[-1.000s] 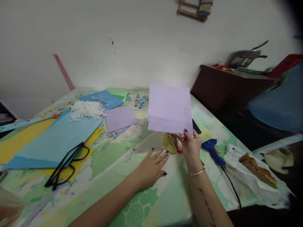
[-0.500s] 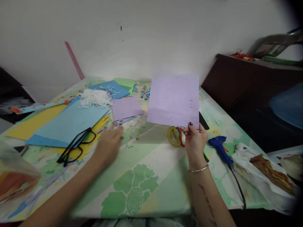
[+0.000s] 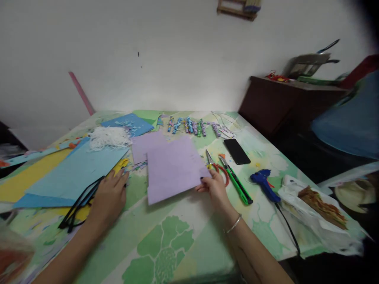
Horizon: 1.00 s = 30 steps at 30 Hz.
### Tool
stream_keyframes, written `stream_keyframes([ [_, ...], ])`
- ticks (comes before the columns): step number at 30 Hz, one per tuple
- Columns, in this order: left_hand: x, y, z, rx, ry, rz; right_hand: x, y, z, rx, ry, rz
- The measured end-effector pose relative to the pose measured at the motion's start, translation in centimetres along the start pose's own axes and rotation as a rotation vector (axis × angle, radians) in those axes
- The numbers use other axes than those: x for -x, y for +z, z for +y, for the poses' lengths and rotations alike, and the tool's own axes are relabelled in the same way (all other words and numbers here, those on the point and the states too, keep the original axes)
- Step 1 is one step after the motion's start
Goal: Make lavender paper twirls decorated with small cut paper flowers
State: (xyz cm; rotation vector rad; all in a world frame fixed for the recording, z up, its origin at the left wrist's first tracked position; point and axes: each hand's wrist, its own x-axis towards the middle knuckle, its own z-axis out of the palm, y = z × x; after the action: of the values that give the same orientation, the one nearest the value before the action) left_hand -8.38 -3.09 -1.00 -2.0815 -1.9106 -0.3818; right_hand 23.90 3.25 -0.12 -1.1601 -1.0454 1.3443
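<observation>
Where scissors (image 3: 218,167) crowd: paper's (image 3: 173,169) right edge.

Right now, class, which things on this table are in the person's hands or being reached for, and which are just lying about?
In hand:
right hand pinching the lilac paper sheet
left hand resting on the black glasses

Lying about:
scissors
green utility knife
black phone
blue glue gun
white shredded paper

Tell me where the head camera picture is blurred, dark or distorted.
Head view: sharpest at centre, where the right hand pinches the lilac paper; the left hand by the black glasses is slightly soft; the bottom left corner smears into blur; the upper right corner goes black; the table edges look bowed by the wide lens.
</observation>
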Motion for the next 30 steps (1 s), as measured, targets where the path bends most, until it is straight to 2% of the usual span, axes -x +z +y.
stream_keyframes([
  [3, 0.3, -0.6, 1.0, 0.139, 0.083, 0.108, 1.3, -0.3, -0.2, 0.277, 0.006, -0.037],
  [6, -0.5, -0.3, 3.3, 0.254, 0.303, 0.063, 1.6, -3.3, -1.7, 0.602, -0.055, 0.042],
  [10, -2.8, 0.6, 7.3, 0.346, 0.538, -0.184, 1.0, -8.5, -3.3, 0.988, -0.191, 0.261],
  [14, -4.3, 1.4, 11.0, 0.299, 0.570, -0.387, 1.1, -11.1, -2.4, 1.239, -0.230, 0.285],
  [17, -3.9, 2.0, 11.5, 0.261, 0.605, -0.412, 1.8, -11.5, -1.7, 1.338, -0.237, 0.231],
  [21, -2.0, 2.0, 9.5, 0.292, 0.723, -0.363, 4.0, -12.4, -2.5, 1.371, -0.275, 0.139],
  [23, -1.1, 1.6, 8.4, 0.316, 0.770, -0.375, 5.4, -13.1, -3.1, 1.343, -0.328, 0.025],
  [27, -0.5, 1.0, 7.6, 0.350, 0.796, -0.409, 7.8, -14.5, -3.4, 1.266, -0.410, -0.312],
  [30, -0.8, 0.7, 7.7, 0.377, 0.778, -0.394, 8.6, -14.9, -3.1, 1.266, -0.395, -0.396],
])
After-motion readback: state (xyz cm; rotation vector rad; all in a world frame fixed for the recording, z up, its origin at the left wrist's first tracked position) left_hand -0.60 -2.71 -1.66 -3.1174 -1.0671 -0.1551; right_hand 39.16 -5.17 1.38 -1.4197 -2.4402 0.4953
